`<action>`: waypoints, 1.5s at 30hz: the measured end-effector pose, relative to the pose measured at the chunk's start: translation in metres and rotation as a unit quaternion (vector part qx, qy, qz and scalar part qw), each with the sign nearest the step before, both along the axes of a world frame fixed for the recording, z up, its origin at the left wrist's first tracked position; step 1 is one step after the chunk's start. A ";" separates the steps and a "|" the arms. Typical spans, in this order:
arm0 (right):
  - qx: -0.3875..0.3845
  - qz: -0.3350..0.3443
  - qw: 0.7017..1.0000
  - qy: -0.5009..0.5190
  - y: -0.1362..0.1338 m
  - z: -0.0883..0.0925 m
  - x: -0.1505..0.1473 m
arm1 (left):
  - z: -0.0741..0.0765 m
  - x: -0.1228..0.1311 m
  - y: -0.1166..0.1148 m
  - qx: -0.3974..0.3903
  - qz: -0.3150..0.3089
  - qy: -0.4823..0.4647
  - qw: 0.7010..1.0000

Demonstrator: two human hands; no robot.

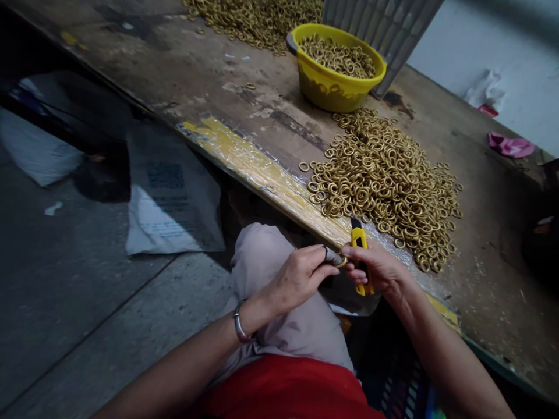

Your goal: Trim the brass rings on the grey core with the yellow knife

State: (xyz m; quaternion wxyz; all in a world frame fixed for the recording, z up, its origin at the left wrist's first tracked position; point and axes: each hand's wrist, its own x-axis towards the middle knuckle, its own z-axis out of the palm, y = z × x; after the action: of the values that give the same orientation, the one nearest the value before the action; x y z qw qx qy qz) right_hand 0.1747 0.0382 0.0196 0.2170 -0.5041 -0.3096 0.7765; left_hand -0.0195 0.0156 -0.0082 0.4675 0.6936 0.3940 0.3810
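A gold-coloured ring [345,261] is pinched at the fingertips of my left hand [301,273], whose index finger wears a grey cover. My right hand [379,265] grips a yellow utility knife [359,247] with its dark blade pointing up and away from me. The right thumb and fingers also meet at the ring, so both hands come together there, above my lap and close to the table edge. Just beyond them, a large pile of similar gold rings [384,174] lies on the table.
A yellow basin [336,96] full of rings stands behind the pile, against a grey ribbed crate [384,29]. More rings [266,23] lie at the far side of the wooden table [174,75]. A pink cloth [510,144] sits at right. A white sack [170,215] stands on the floor.
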 end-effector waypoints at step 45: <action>0.500 -0.016 0.735 -0.458 0.051 -0.003 -0.010 | -0.003 -0.009 0.020 -0.418 0.017 -0.362 0.833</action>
State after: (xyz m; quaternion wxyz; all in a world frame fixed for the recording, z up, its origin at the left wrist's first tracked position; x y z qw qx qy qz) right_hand 0.1650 0.0892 0.0171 0.2820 -0.6225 -0.7070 0.1821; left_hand -0.0282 0.0360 -0.0114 0.8156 0.2380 0.3295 0.4118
